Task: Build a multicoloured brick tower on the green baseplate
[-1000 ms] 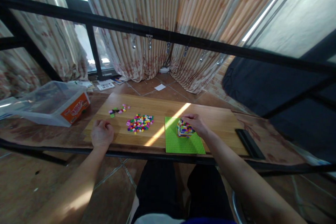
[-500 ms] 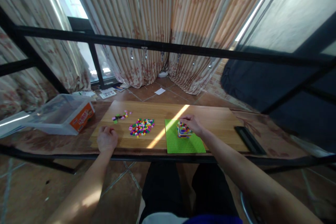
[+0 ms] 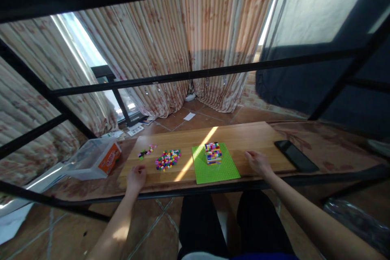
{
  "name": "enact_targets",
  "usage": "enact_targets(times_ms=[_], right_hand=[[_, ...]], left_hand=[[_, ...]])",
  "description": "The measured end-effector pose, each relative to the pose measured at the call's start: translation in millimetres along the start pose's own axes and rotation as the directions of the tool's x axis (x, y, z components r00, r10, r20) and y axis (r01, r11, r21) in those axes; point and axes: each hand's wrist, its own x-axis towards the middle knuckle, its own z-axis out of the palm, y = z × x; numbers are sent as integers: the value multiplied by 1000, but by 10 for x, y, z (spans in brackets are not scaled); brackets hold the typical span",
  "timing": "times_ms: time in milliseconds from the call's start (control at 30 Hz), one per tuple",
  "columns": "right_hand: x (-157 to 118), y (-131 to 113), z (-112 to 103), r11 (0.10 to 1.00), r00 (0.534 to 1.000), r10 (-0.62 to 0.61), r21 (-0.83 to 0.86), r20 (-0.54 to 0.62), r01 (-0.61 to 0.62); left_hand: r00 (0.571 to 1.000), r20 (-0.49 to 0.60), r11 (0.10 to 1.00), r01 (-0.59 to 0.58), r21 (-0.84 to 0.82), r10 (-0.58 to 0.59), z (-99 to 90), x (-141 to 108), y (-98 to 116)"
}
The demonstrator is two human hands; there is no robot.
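A small block structure in many colours (image 3: 213, 153) stands on the green studded baseplate (image 3: 202, 174). My right hand (image 3: 258, 162) rests on the wooden board (image 3: 237, 134) to the right of the baseplate, fingers curled; whether anything is between them is too small to tell. On the board's left part lies my left hand (image 3: 136, 176), also curled, with its fingertips' contents hidden. Beside it is a pile of loose colourful bricks (image 3: 168, 160), and a smaller group of pink, black and green bricks (image 3: 147, 152) lies farther back.
A clear plastic box with an orange label (image 3: 91, 158) stands left of the board. At the right edge lies a black phone-like object (image 3: 296, 156). Black metal bars (image 3: 195, 74) cross beyond the board, and another runs along its near side.
My right hand has left the block structure and moved right onto the wooden board. The whole view has shifted and tilted. My left hand stays on the board's left part.
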Motion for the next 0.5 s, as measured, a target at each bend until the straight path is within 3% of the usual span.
enact_targets(times_ms=[133,233,500], right_hand=[[-25,186,74,989,997,-36,-143,62,45],[60,243,155,946,992,-81,-305,96,107],[21,254,226,932,993,-116,-347,-10,105]], left_hand=[[1000,-3,999,-24,-46,24,195,-502,189],[999,-25,997,-22,-69,20,317,-741,371],[999,7,999,-51,17,51,450,-665,795]])
